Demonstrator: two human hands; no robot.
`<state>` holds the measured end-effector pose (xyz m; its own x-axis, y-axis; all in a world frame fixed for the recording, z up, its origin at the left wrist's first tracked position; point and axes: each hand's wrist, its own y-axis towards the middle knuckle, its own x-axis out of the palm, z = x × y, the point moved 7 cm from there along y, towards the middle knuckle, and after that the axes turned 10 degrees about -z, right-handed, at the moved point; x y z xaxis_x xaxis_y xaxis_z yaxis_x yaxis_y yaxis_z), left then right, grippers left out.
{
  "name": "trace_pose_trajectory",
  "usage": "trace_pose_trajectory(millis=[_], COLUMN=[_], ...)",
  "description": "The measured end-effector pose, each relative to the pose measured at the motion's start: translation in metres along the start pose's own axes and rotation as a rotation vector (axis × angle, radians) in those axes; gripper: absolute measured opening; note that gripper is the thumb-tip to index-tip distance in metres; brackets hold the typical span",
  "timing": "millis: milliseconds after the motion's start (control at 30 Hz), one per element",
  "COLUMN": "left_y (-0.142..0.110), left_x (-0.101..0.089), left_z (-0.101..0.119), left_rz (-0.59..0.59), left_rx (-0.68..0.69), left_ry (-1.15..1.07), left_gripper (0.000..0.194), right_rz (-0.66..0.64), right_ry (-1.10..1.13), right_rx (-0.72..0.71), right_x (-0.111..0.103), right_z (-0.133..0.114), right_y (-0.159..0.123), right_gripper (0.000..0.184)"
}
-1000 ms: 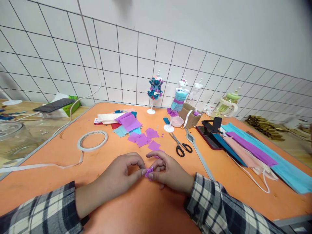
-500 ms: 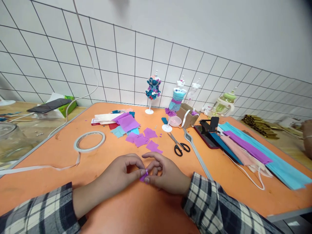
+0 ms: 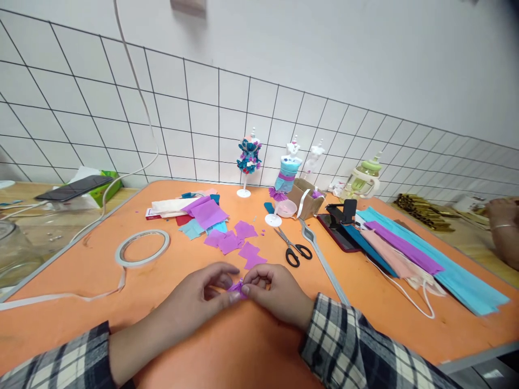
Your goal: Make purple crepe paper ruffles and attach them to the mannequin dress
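My left hand (image 3: pixel 198 297) and my right hand (image 3: pixel 275 294) meet low on the orange table (image 3: pixel 243 356), fingertips pinched together on a small folded piece of purple crepe paper (image 3: pixel 236 289). Both wrists rest on the tabletop, sleeves in a dark plaid. Just beyond the hands lie several cut purple paper squares (image 3: pixel 237 240). Black-handled scissors (image 3: pixel 292 249) lie to the right of those squares.
A roll of double-sided tape (image 3: pixel 141 247) with a trailing strip lies left. Three small mannequin stands (image 3: pixel 248 162) stand at the back by a cardboard box (image 3: pixel 307 195). Crepe sheets (image 3: pixel 417 256) and a phone on a stand (image 3: pixel 343 219) are right. Another person's hand (image 3: pixel 505 227) is far right.
The view has tilted slightly, so everything sits a little lower and left. My fingers have closed tighter on the purple piece; the right fingers have curled in. Another person's hand has come further in at the right edge.
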<state>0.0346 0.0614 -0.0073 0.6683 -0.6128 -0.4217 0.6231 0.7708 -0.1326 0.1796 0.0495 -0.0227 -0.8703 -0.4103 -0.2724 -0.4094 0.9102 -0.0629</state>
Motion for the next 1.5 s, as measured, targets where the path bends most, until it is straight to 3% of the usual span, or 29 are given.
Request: trace_pose_trajectory(millis=[133,400,567,700,800,867,1067,1200,1333,1500], left_y=[0.001,0.004,0.006,0.021,0.054,0.090,0.204,0.242,0.241,0.186], left_x=[0.006,0.005,0.007,-0.021,-0.047,-0.054,-0.036,-0.026,-0.029,-0.029], left_z=[-0.002,0.000,0.008,0.014,0.023,0.030,0.041,0.040,0.053,0.084], left_rz=[-0.068,-0.035,0.081,0.287,0.476,0.521,0.525,0.466,0.420,0.366], left_rx=[-0.027,0.003,0.095,0.151,0.146,0.130,0.083,0.101,0.155,0.212], left_ry=[0.075,0.111,0.147,0.158,0.168,0.159,0.125,0.059,-0.021,-0.075], left_gripper=[0.037,0.034,0.026,0.036,0.038,0.041,0.051,0.037,0.036,0.042], right_rz=[0.001,0.029,0.159,0.323,0.385,0.434,0.498,0.503,0.513,0.489], right_ry=[0.064,0.089,0.266,0.271,0.297,0.301,0.168,0.125,0.074,0.058], right_rx=[-0.022,-0.122,-0.140,-0.252,-0.292,-0.307,-0.325,-0.322,-0.322,-0.331], right_x=[-0.002,-0.002,-0.009,-0.044,-0.070,-0.083,-0.095,-0.093,-0.093,-0.095], right_z=[0.002,-0.010,-0.011,-0.018,-0.020,-0.020,-0.027,-0.024,-0.020,-0.015], right_y=[0.002,-0.001,0.000,-0.003,-0.006,-0.010,-0.021,-0.017,-0.010,-0.011], right_gripper=[0.014,0.023,0.014,0.017,0.022,0.022,0.008,0.009,0.011,0.018])
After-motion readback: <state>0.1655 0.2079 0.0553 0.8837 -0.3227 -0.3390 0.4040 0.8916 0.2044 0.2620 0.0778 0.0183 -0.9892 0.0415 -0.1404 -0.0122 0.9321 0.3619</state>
